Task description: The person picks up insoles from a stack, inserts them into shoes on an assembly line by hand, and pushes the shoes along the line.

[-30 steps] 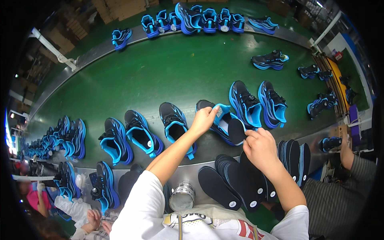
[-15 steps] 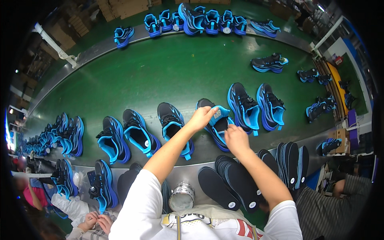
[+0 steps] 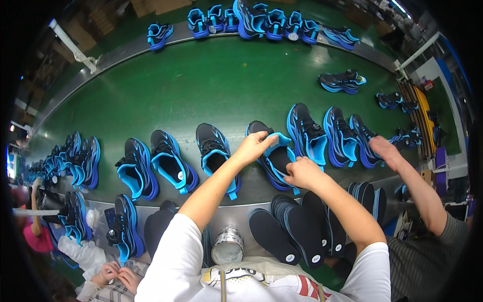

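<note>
A black and blue sneaker point(image 3: 279, 160) stands on the green work surface in front of me, toe pointing away. My left hand point(image 3: 255, 146) pinches its light blue tongue and holds it up and forward, so the dark inside shows. My right hand point(image 3: 306, 174) is closed at the right side of the same shoe's opening, its curled fingers against the collar edge. Just right of it stands another sneaker point(image 3: 303, 128); to the left, past my left forearm, is a third sneaker point(image 3: 211, 143) with its opening toward me.
Stacked black insoles point(image 3: 297, 229) and a round tub point(image 3: 228, 246) lie on the metal ledge near me. A co-worker's hand point(image 3: 385, 150) touches a sneaker point(image 3: 361, 133) at right. Another person's hands point(image 3: 118, 274) are lower left. Several sneakers point(image 3: 274, 24) line the far edge.
The co-worker's arm has come in from the right, with another sneaker now under that hand. My right hand has shifted slightly toward me along the collar; my left still holds the tongue.
</note>
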### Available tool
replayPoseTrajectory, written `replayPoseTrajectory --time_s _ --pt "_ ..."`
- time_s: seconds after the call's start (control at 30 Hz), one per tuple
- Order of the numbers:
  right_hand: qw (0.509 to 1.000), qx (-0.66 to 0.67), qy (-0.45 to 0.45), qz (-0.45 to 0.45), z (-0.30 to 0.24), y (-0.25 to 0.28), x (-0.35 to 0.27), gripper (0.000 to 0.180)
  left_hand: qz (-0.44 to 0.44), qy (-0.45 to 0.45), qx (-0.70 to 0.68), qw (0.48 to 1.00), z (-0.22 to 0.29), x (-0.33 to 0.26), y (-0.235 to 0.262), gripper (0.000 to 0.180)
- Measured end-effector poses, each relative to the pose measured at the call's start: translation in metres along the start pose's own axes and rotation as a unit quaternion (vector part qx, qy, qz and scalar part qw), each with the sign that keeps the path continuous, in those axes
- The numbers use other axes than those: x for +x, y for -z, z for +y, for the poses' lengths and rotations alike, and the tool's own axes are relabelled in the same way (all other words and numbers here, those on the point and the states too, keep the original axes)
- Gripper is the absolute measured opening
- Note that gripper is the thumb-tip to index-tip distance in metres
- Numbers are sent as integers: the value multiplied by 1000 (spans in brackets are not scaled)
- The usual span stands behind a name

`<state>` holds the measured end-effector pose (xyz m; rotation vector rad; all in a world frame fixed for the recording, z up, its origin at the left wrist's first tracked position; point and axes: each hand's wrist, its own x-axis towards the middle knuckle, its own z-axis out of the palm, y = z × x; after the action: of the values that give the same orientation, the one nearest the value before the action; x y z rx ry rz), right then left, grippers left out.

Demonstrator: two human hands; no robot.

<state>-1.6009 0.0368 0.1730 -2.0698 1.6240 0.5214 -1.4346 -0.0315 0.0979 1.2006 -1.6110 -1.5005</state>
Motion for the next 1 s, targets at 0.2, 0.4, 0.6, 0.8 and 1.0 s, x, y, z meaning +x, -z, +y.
replayPoseTrajectory --time_s 0.2,0.4,0.6,0.8,1.0 --pt "986 -14 152 68 9 -31 26 16 -32 48 19 998 0 0 2 43" --pt "984 -30 127 118 4 -55 52 15 -17 23 36 999 -9 1 -4 43" --pt "980 -87 144 104 6 -57 47 16 -20 44 45 998 -7 0 -4 42" --pt "973 -87 172 123 12 -62 54 17 -26 19 55 998 -13 3 -8 41" --pt "968 -186 141 -86 7 -53 58 28 -32 9 100 994 -2 -4 -11 40"
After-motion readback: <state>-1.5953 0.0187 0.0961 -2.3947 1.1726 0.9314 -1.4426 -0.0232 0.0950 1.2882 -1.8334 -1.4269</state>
